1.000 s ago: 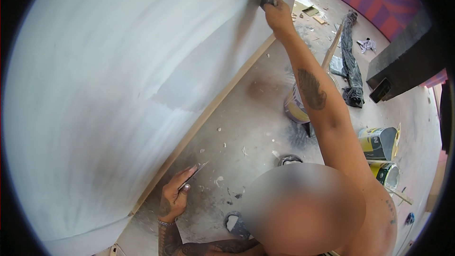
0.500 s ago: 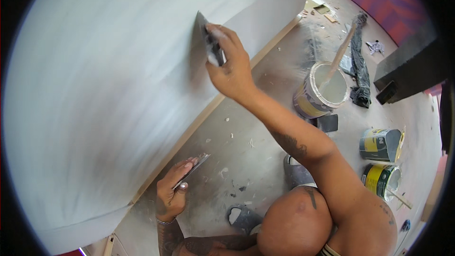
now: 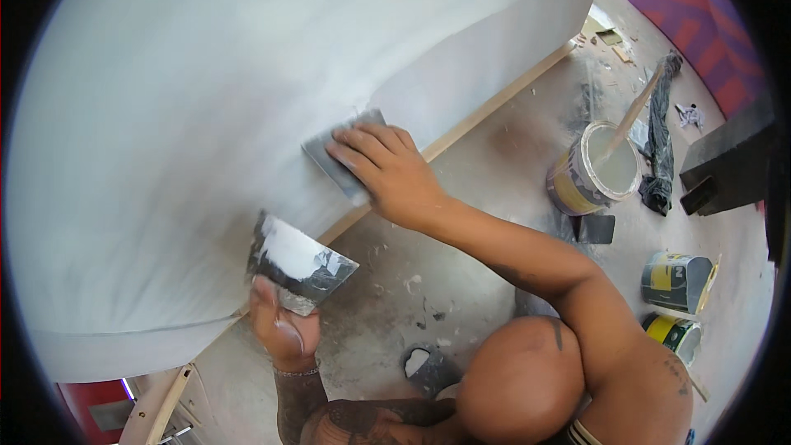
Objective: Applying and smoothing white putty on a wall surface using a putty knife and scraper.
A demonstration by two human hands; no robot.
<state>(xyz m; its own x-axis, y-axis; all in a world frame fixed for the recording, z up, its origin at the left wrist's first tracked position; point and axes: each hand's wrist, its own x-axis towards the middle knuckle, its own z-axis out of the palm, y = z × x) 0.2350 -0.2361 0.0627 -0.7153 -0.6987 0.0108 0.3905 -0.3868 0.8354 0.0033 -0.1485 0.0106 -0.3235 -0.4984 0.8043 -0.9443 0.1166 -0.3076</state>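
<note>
My right hand (image 3: 391, 169) presses a flat dark putty spreader (image 3: 329, 152) against the lower part of a large white panel (image 3: 189, 99), fingers spread over its back. Lower and to the left, my left hand (image 3: 284, 325) grips a second, wider spreader (image 3: 329, 276). A thick patch of white putty (image 3: 288, 251) covers much of that blade's upturned face. This second blade is held just off the panel's lower edge, apart from the first. Smooth whitish streaks run over the panel's surface.
A tan strip (image 3: 494, 103) borders the panel's lower edge. On the dusty floor at right stand an open bucket (image 3: 560, 181) with a stick in it and two smaller cans (image 3: 659, 280), (image 3: 663, 330). Black plastic (image 3: 659, 140) and a dark block (image 3: 729, 156) lie beyond.
My right hand has moved down the panel, its blade now lying flatter. My left hand has risen and turned its spreader, so the putty on it shows. The view has shifted slightly.
</note>
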